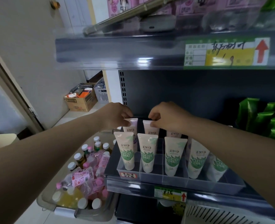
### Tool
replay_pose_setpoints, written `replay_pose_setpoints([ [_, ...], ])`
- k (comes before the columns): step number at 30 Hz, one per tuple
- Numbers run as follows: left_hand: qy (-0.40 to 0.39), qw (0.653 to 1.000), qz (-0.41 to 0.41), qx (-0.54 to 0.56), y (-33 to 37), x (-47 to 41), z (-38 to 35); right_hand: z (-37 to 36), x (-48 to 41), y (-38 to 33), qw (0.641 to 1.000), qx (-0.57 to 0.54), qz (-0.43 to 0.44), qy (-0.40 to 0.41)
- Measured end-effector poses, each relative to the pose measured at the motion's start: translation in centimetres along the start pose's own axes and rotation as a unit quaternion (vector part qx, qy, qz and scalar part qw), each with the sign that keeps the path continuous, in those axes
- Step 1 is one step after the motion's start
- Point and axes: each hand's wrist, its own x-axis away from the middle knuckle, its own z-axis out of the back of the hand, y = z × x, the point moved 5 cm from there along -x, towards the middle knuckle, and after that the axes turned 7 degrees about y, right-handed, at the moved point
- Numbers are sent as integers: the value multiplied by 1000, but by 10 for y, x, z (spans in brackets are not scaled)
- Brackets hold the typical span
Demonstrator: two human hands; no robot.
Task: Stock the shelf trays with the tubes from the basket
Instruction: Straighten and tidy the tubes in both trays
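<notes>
A clear tiered tray (175,177) stands on the dark shelf. Its front row holds several upright white tubes with green leaf print (173,156). Pinkish tubes stand in the back row. My left hand (115,115) pinches the top of the far-left back tube (131,126). My right hand (167,117) pinches the top of the pinkish tube beside it (150,128). A third pinkish tube (174,134) stands partly hidden under my right wrist. Both forearms reach in from the lower corners.
A grey basket (64,210) of capped bottles and pink packs sits on the floor at lower left. Green packets (266,118) fill the shelf's right side. The upper shelf edge with a price label (225,53) hangs overhead. A cardboard box (81,101) rests on the floor behind.
</notes>
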Motion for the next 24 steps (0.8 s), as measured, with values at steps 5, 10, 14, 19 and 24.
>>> replay_pose_setpoints([
  [5,-6,999,-18,-46,3,-5,-9,-6,-5,2,999,32,-4,-1],
  [10,12,999,-15,-37,-1,-8,-10,-8,-6,6,999,28,-18,19],
  [14,26,999,-20,-40,-1,-8,-10,-8,-7,8,999,21,-32,37],
  [19,35,997,-35,-62,2,-7,-10,-12,-8,6,999,18,-27,44],
  [24,37,995,-40,-83,3,-7,-12,-15,-9,6,998,17,-22,48],
])
